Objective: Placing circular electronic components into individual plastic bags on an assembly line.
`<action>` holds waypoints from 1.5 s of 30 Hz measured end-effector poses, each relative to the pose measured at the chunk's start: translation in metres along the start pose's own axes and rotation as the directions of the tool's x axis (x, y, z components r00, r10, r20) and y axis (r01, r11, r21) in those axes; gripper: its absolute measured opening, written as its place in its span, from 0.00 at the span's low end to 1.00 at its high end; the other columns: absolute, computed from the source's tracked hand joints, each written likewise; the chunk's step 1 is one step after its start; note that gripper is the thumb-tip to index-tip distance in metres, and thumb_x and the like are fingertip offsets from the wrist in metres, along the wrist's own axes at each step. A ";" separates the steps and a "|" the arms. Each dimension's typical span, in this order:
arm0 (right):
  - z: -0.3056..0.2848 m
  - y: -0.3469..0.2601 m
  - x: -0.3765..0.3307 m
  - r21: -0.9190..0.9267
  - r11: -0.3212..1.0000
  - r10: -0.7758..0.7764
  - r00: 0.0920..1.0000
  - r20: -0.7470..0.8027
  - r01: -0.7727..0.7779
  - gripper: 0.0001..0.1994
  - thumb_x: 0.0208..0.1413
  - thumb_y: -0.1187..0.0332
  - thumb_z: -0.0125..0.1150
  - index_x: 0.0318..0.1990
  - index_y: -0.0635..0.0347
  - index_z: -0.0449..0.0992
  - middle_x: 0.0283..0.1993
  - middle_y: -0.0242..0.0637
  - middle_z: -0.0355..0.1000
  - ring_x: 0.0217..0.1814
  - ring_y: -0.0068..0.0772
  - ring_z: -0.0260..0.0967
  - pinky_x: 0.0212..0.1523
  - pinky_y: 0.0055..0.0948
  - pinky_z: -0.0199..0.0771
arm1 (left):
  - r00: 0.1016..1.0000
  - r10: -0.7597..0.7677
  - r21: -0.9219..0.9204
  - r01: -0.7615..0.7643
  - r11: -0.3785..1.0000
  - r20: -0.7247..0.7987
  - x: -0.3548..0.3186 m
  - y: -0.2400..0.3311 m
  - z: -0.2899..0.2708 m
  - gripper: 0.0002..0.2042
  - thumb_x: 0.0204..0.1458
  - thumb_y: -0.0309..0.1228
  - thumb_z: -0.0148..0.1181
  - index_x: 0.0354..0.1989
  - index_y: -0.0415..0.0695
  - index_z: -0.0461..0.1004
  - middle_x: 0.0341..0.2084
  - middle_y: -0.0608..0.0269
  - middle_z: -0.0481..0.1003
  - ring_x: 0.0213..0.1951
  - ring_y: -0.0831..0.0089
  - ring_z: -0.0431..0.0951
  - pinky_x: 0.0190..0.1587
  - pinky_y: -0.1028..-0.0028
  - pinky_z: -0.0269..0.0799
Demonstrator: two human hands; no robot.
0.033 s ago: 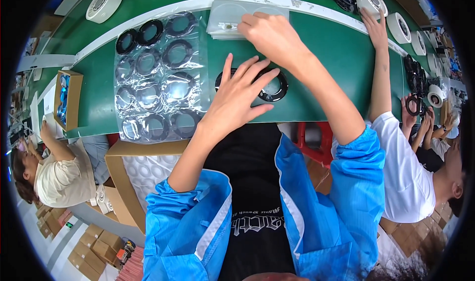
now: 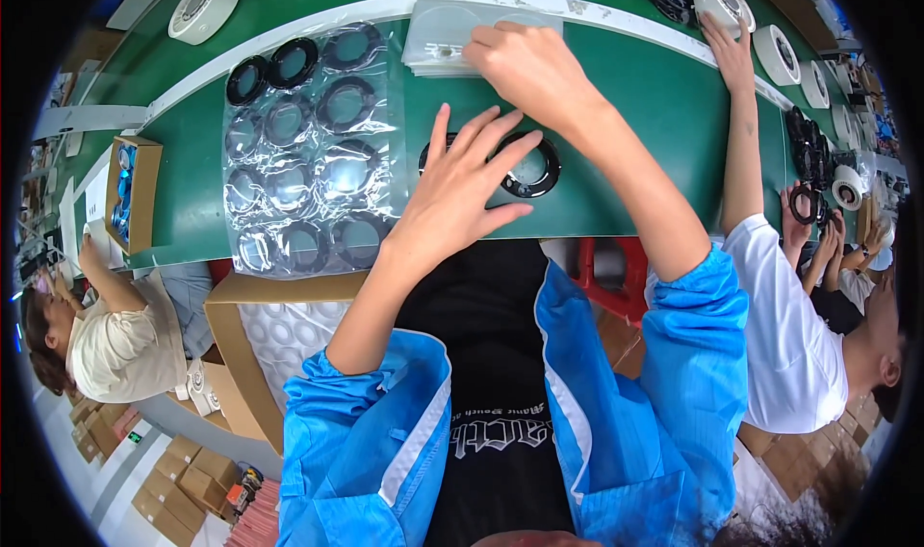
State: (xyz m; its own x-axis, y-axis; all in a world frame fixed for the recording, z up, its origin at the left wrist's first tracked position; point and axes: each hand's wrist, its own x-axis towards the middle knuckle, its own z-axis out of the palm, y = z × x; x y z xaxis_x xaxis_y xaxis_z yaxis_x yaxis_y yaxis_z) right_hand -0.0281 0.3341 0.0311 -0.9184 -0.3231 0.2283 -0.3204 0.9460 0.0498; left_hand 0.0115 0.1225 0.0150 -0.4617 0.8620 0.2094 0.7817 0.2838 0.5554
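My left hand [image 2: 452, 196] lies palm down with its fingers spread over two black rings on the green table. The right ring [image 2: 551, 167] shows a pale, shiny centre; the left ring [image 2: 423, 152] is mostly hidden under the fingers. Above them, my right hand [image 2: 529, 71] has its fingers curled together at a stack of clear plastic sheets [image 2: 433, 29]. Whatever its fingertips hold, if anything, is hidden. To the left lies a clear plastic blister tray [image 2: 393, 114] with several black rings in it. A glossy black ring [image 2: 293, 63] sits at its far edge.
A white rail [image 2: 318, 29] bounds the far side of the green table [image 2: 635, 114]. Below its near edge stands an open carton [image 2: 223, 326] with white trays. A small box [image 2: 142, 196] sits left. At right, a co-worker's hand [image 2: 731, 61] touches a round white housing [image 2: 720, 0].
My hands stay in almost the same place. By my right fingertips, a small yellowish patch on the clear sheets has given way to pale marks.
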 end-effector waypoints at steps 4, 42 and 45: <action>-0.005 0.011 -0.002 0.297 0.954 0.057 0.997 -0.047 -0.040 0.07 0.62 0.66 0.73 0.38 0.59 0.88 0.42 0.38 0.83 0.49 0.46 0.83 0.45 0.46 0.85 | 0.995 -0.071 -0.038 0.068 0.997 -0.076 -0.018 -0.012 -0.025 0.39 0.51 0.43 0.81 0.74 0.53 0.74 0.73 0.59 0.71 0.77 0.55 0.66 0.84 0.39 0.44; -0.064 -0.116 -0.132 0.909 0.295 0.402 0.901 0.160 -0.293 0.12 0.63 0.81 0.71 0.53 0.64 0.84 0.41 0.42 0.81 0.39 0.34 0.84 0.40 0.30 0.83 | 0.933 -0.302 -0.863 0.310 0.398 0.196 -0.074 0.013 -0.031 0.12 0.73 0.26 0.60 0.58 0.34 0.83 0.46 0.50 0.88 0.45 0.62 0.92 0.47 0.71 0.86; -0.066 -0.119 -0.135 0.855 0.433 0.348 0.928 0.131 -0.283 0.13 0.62 0.81 0.72 0.53 0.64 0.84 0.41 0.42 0.81 0.39 0.36 0.84 0.39 0.31 0.84 | 0.908 -0.371 -0.867 0.337 0.366 0.196 -0.078 0.020 -0.017 0.11 0.73 0.25 0.59 0.53 0.33 0.85 0.44 0.51 0.88 0.45 0.62 0.92 0.45 0.71 0.87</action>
State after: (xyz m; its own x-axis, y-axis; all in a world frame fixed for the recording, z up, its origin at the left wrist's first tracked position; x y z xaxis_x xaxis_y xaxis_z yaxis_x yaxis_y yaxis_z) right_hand 0.1496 0.2666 0.0586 -0.9945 0.0262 0.1018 -0.0770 0.4781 -0.8749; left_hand 0.0557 0.0533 0.0233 -0.6270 0.7593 -0.1742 -0.2332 0.0305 0.9720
